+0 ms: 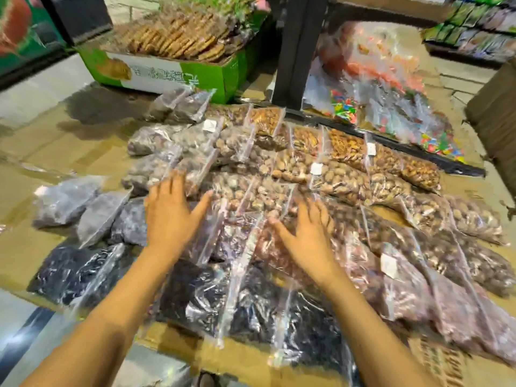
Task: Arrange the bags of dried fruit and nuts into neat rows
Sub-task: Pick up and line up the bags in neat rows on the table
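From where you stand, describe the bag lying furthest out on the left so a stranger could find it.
Start at the green biscuit box at the back, then come down the left edge of the cardboard. The grey bag lies there, out beyond the rows, dull grey where its neighbours are brown or black.

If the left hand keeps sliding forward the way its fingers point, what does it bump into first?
Probably the clear bag of pale brown nuts just beyond the left hand's fingertips. The picture is blurry and flat, so I can't tell whether the hand is already brushing it.
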`<state>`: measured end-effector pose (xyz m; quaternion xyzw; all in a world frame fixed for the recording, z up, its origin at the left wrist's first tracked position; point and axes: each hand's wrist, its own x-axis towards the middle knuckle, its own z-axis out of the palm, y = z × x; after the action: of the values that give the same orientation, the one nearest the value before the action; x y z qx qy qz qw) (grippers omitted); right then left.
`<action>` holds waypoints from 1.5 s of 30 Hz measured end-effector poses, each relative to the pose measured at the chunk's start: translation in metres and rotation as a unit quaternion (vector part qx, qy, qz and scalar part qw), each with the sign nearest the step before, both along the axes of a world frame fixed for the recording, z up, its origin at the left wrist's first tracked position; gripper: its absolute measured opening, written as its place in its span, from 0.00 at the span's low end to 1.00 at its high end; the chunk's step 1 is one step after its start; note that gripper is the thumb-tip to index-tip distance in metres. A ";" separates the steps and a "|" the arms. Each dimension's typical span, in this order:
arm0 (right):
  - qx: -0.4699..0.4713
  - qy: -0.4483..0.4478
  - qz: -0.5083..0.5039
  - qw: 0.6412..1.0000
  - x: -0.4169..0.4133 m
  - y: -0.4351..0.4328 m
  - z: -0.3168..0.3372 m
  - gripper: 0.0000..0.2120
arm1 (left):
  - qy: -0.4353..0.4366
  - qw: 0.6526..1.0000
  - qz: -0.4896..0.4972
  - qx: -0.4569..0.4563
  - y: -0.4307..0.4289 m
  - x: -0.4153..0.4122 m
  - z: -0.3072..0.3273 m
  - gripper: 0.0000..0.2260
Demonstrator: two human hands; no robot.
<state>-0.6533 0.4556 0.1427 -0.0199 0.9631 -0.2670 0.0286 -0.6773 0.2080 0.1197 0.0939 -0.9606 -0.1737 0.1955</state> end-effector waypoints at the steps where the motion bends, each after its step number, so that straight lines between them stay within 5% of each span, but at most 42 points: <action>1: 0.000 -0.008 0.006 1.000 -0.006 -0.016 -0.002 0.37 | -0.017 1.000 -0.008 0.000 -0.016 -0.011 -0.003 0.35; 15: -0.045 -0.050 0.001 0.998 -0.062 -0.123 -0.006 0.33 | -0.160 0.976 -0.062 0.134 -0.133 -0.086 -0.008 0.33; 20: -0.082 -0.082 -0.091 0.989 -0.085 -0.166 -0.005 0.47 | -0.252 0.938 -0.200 0.133 -0.180 -0.107 -0.016 0.43; 25: -0.225 -0.077 -0.231 0.943 -0.121 -0.204 -0.006 0.32 | -0.277 0.902 -0.314 0.107 -0.222 -0.150 -0.023 0.43; 29: -0.317 -0.051 -0.325 0.890 -0.134 -0.229 -0.020 0.22 | -0.285 0.863 -0.418 0.014 -0.238 -0.158 -0.042 0.54; 33: -0.222 0.012 -0.327 0.919 -0.121 -0.264 -0.010 0.17 | -0.285 0.841 -0.459 -0.009 -0.228 -0.172 -0.042 0.55; 36: -0.132 0.036 -0.313 0.940 -0.113 -0.270 -0.010 0.23 | -0.282 0.843 -0.458 -0.010 -0.226 -0.182 -0.043 0.54; 40: -0.203 0.027 -0.334 0.920 -0.111 -0.277 -0.013 0.20 | -0.261 0.866 -0.423 0.055 -0.231 -0.177 -0.045 0.45; 45: -0.100 -0.014 -0.376 0.921 -0.119 -0.297 -0.020 0.29 | -0.257 0.875 -0.404 0.076 -0.250 -0.188 -0.053 0.42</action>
<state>-0.7725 0.1585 0.1231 0.3446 0.8675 -0.3532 -0.0626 -0.8652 -0.0419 0.0664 -0.2465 -0.9153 -0.2793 -0.1532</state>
